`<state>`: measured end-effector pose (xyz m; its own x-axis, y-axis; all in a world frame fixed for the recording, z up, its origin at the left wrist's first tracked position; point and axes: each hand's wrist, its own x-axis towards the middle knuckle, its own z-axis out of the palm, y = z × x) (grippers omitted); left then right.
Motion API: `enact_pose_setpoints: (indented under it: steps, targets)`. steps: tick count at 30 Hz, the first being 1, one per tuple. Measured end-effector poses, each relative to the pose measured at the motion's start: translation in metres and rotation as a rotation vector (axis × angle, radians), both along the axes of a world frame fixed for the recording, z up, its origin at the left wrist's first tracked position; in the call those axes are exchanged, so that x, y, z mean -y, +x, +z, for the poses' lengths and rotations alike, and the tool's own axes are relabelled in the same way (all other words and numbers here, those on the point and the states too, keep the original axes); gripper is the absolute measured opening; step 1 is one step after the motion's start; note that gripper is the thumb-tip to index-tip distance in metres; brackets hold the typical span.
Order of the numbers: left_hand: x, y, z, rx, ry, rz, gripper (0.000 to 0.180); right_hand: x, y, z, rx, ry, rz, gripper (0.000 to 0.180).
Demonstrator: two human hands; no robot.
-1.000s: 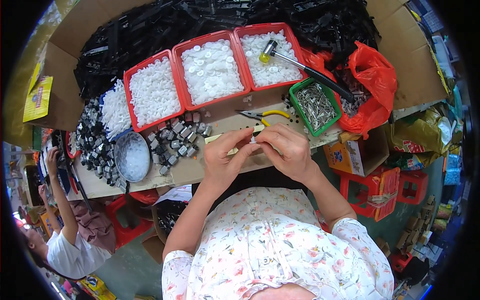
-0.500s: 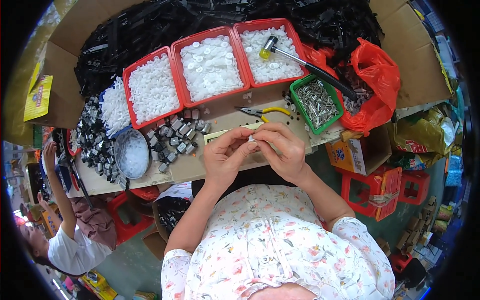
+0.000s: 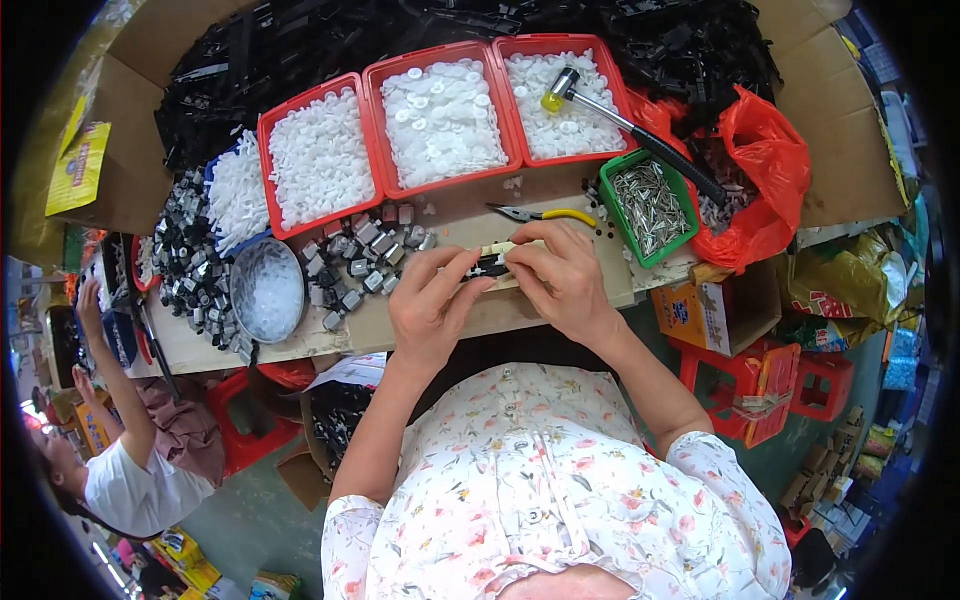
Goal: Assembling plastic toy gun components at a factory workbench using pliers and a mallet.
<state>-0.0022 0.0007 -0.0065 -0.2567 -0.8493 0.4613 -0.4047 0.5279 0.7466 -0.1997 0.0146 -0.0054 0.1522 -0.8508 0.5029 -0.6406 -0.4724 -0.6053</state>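
Both of my hands meet over the front of the cardboard-topped table (image 3: 560, 300). My left hand (image 3: 432, 305) and my right hand (image 3: 556, 275) pinch a small black part (image 3: 489, 266) between their fingertips, over a pale wooden block. Just beyond them lie yellow-handled pliers (image 3: 545, 213). To the left of my hands lies a heap of small grey and black parts (image 3: 365, 250).
Three red trays (image 3: 440, 115) of white plastic pieces stand at the back; a mallet (image 3: 625, 120) rests across the right one. A green tray of metal pins (image 3: 645, 205), a red bag (image 3: 765, 175), a round bowl (image 3: 267, 290), black parts behind. A person sits at lower left (image 3: 120, 470).
My hands have stayed together at the table's front, the fingers shifting slightly around the small part. The person at lower left has raised an arm higher.
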Motion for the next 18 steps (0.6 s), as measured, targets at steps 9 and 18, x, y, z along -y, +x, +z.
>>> enact_pose_setpoints:
  steps: [9,18]
  targets:
    - [-0.005,0.008,-0.018,0.234,-0.262,-0.064,0.030,0.002,0.009,0.002,-0.146,0.039,0.054,0.015]
    - [-0.004,0.009,-0.020,0.346,-0.335,-0.097,0.030,0.003,0.010,-0.002,-0.205,0.020,0.060,0.016]
